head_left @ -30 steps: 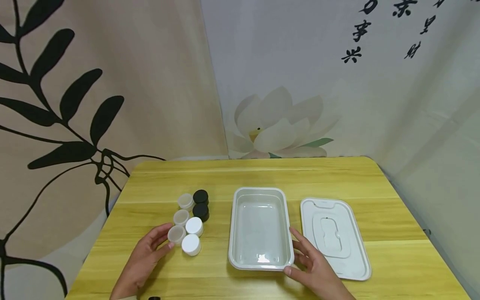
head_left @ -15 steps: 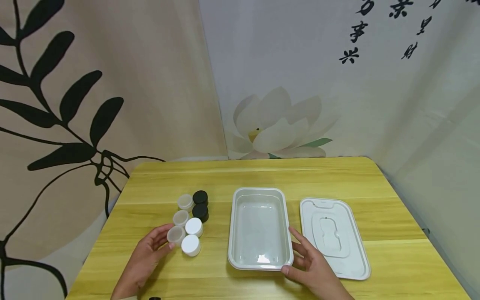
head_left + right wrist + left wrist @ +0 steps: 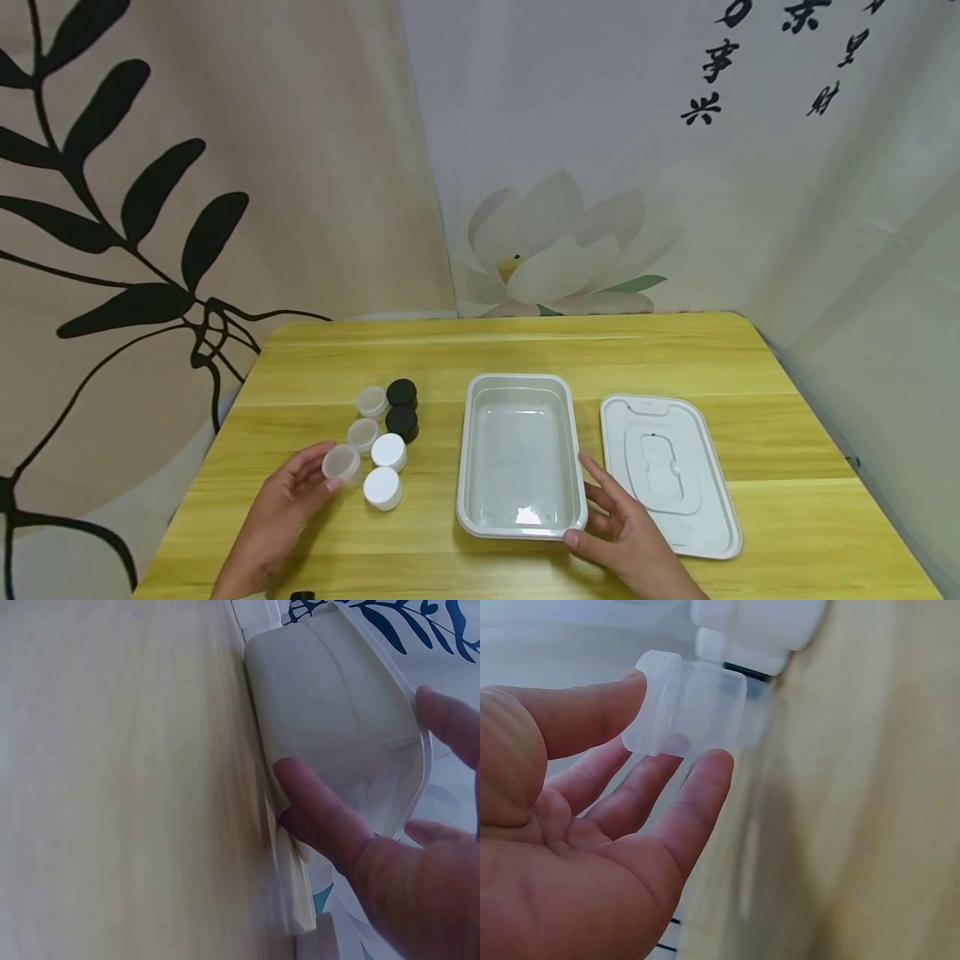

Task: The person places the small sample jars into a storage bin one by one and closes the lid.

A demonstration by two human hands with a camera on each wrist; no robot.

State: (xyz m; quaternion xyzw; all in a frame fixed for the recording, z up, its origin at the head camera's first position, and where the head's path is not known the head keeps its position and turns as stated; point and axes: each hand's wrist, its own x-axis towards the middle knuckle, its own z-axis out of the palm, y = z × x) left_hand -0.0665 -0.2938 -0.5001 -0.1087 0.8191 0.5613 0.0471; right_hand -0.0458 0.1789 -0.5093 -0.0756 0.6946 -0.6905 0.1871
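Observation:
A small clear plastic jar with a frosted screw lid (image 3: 341,463) is pinched between the thumb and fingers of my left hand (image 3: 277,508). In the left wrist view this jar (image 3: 705,709) lies sideways across the image, thumb at the lid and fingertips along its body. Beside it stand two more clear jars (image 3: 363,435), two white-capped jars (image 3: 383,488) and two black-capped ones (image 3: 402,423). My right hand (image 3: 630,533) rests at the near right corner of a whitish plastic box (image 3: 517,467), thumb at the front rim and straight fingers along the side.
A flat white lid (image 3: 663,475) with a moulded handle lies right of the box. The wooden table (image 3: 420,575) ends at the printed curtain (image 3: 562,250). At the bottom edge shows a dark bit of something (image 3: 302,595).
My left hand has drawn the nearest clear jar slightly left, away from the white-capped jars. The right hand and the box stay where they were.

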